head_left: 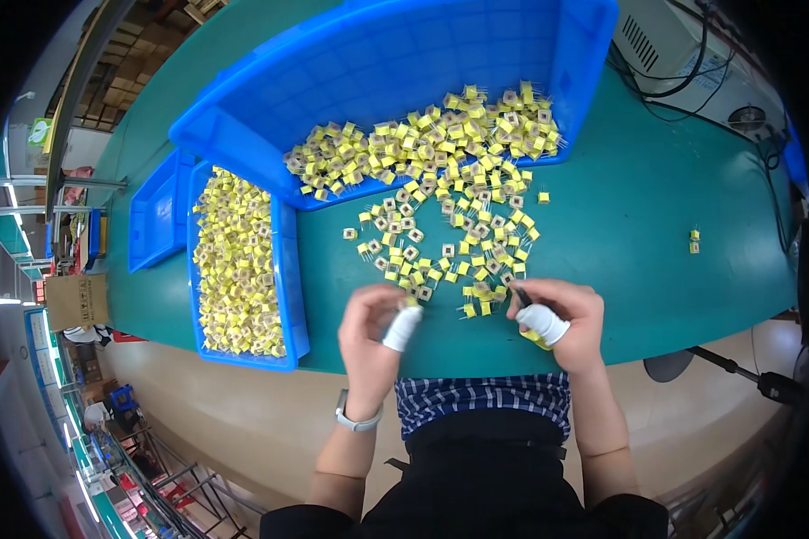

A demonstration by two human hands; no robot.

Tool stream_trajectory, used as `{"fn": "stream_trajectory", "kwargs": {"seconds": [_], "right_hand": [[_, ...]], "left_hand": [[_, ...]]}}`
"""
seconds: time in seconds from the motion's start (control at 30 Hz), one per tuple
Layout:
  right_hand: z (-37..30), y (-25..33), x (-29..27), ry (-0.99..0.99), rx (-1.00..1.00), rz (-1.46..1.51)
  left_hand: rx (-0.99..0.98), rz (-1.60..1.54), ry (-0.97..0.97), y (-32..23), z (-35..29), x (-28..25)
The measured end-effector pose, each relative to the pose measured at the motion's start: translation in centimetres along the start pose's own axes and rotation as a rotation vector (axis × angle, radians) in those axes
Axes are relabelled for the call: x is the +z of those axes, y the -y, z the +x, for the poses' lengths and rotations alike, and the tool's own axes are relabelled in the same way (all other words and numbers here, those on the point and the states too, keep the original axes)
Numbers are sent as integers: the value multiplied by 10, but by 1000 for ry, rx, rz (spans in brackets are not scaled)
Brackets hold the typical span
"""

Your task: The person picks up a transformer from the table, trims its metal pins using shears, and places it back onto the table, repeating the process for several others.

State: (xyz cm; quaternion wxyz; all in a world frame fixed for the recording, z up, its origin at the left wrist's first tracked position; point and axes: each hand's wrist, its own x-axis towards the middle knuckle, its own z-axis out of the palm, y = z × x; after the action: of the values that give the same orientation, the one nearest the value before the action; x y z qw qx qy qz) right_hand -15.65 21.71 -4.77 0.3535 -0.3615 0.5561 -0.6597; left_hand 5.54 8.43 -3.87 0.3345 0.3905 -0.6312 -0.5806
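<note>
My left hand (365, 334) is closed in a pinch, and a small yellow-taped transformer (408, 303) shows at its fingertips. White wrapping covers one of its digits. My right hand (577, 316), also with a white-wrapped digit, is closed around a slim dark tool (522, 296) whose kind is hidden by the fingers. Something yellow (537, 339), apparently another transformer, peeks out under that hand. Between and beyond both hands, many loose yellow transformers (463, 268) with thin metal pins lie scattered on the green table (620, 260).
A large blue bin (377, 58) lies tipped at the back, transformers spilling from it. To the left stands a blue tray (295, 332) full of them, beside a smaller blue tray (157, 216). Two transformers (694, 241) lie far right, near a pale machine (665, 49) with cables.
</note>
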Motion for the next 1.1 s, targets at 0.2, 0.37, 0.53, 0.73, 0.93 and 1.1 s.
{"fn": "stream_trajectory", "kwargs": {"seconds": [0.2, 0.37, 0.53, 0.73, 0.93, 1.1], "right_hand": [[0, 14, 25, 35, -405, -510], [-1, 17, 32, 99, -457, -684], [-6, 12, 34, 151, -433, -721], [-6, 12, 38, 162, -418, -760], [-6, 11, 41, 165, -425, -785], [-7, 12, 43, 160, -434, -831]], "left_hand": [[-18, -269, 104, 20, -11, 18], [-34, -398, 88, 27, -16, 21], [-10, -423, 117, 31, -14, 20], [29, -396, 147, 33, -12, 17], [30, -397, 145, 33, -12, 16], [17, -404, 121, 31, -12, 18]]}}
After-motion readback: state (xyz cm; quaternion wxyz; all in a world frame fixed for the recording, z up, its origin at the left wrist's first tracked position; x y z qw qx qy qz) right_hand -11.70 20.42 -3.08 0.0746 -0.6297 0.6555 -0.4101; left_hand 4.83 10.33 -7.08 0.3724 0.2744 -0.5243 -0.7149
